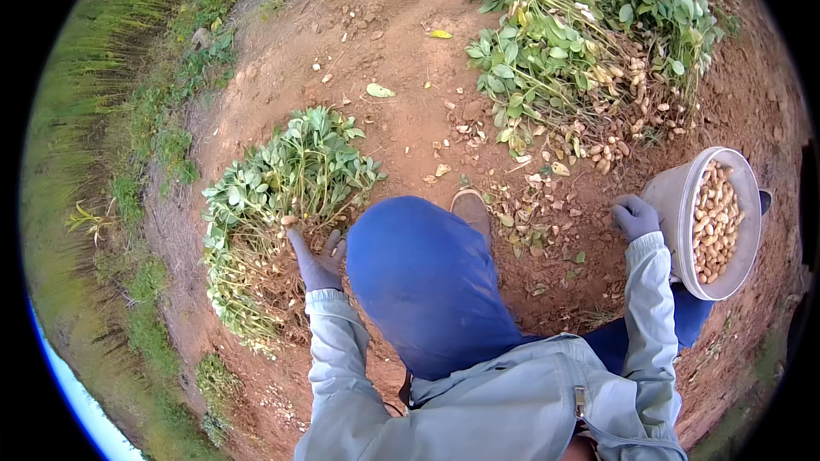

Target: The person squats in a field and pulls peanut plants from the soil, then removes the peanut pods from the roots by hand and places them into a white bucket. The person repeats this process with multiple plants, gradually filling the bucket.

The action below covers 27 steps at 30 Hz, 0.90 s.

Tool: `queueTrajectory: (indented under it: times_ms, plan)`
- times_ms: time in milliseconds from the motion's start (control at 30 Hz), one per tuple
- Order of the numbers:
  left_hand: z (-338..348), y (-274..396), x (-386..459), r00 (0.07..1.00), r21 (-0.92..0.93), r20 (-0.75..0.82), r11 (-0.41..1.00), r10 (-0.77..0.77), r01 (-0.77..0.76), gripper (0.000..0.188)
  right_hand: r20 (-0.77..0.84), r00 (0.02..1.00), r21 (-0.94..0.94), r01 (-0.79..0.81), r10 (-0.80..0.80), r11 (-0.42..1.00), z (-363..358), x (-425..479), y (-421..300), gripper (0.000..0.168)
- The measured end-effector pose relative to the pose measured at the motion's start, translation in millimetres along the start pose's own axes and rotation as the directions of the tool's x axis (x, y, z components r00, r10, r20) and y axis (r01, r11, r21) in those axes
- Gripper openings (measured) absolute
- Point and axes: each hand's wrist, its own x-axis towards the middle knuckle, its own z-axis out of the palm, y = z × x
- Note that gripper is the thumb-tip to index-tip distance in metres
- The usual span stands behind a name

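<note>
My left hand [318, 260], in a grey glove, reaches with spread fingers to a heap of pulled peanut plants [301, 173] on the left. A peanut pod [289, 220] lies right at its fingertips; no grip on it shows. My right hand [634, 216], also gloved, is beside the outer wall of a white plastic bucket [663, 195], its fingers curled; whether something small is inside them cannot be told. The bucket is tilted and holds many peanuts in the shell [717, 221].
A larger heap of peanut plants [544, 57] with pods at its roots lies at the upper right. Fallen leaves and shell bits [532, 205] are scattered over reddish soil. My shoe [471, 210] and blue-clad knee [423, 269] are between my hands. Tall grass [83, 115] borders the left.
</note>
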Motion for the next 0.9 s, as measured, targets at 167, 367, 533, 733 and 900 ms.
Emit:
queueTrajectory:
  times_ms: [167,367,533,733,900]
  plan:
    - [-18.1,30.7,41.8,0.996,-0.554,0.024,0.831,0.09,-0.061,0.052,-0.03,0.999,0.132,0.016,-0.012,0.991,-10.9,21.9,7.8,0.01]
    - [-1.2,42.9,35.9,0.963,-0.559,-0.01,0.797,0.269,-0.228,0.049,-0.062,0.998,0.081,0.036,-0.032,0.996,-12.5,29.3,1.7,0.008]
    - [44.5,59.5,52.2,0.826,-0.225,-0.178,0.795,0.534,-0.563,0.057,-0.084,0.995,0.104,0.061,-0.053,0.993,-21.6,46.1,4.9,0.012]
    - [-14.4,-31.5,102.0,0.973,-0.222,-0.1,0.958,-0.206,0.181,0.059,-0.185,0.973,-0.531,0.021,-0.14,0.847,-2.3,56.7,-45.9,0.029]
    - [-4.8,-101.8,62.1,0.824,0.104,-0.01,0.819,-0.567,0.564,0.059,-0.135,0.966,-0.609,0.096,-0.223,0.787,2.5,76.3,-59.5,0.046]
